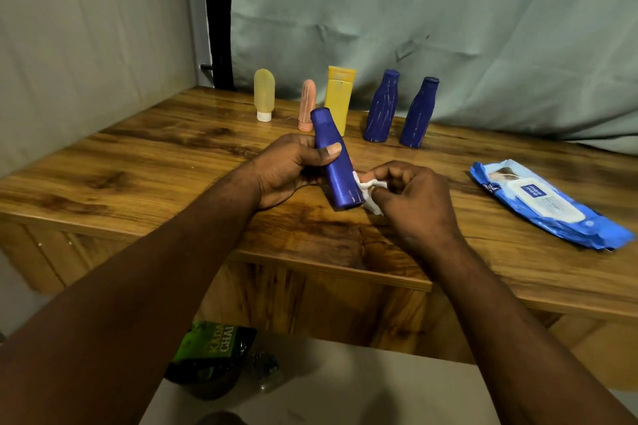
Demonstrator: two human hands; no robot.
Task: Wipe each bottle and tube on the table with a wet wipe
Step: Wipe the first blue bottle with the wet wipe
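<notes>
The left hand (293,169) has the blue bottle (336,162) in a firm grip, thumb laid across the front of its upper half and fingers curled round behind. The bottle leans, cap up and away from the person, base down toward the right hand (411,197). It sits low over the table (138,162); whether the base touches the wood cannot be told.

The right hand pinches a crumpled white wipe (371,197) between thumb and fingertips and presses it against the bottle's lower side, right by the base.

Beyond the grip, five more stand in a row at the back of the table. A pale yellow tube (264,93) on its white cap is far left, with a pink tube (307,105) next to it. The yellow tube (339,98) is just behind the held bottle's cap. Off to the right stand a second blue bottle (382,107) and a third blue bottle (419,113), both streaked with pale marks.

Well apart to the right of the wiping hand, a blue pack of wipes (549,203) lies flat, white flap up. Under the left forearm, below the table edge, sits a green packet (210,348).
</notes>
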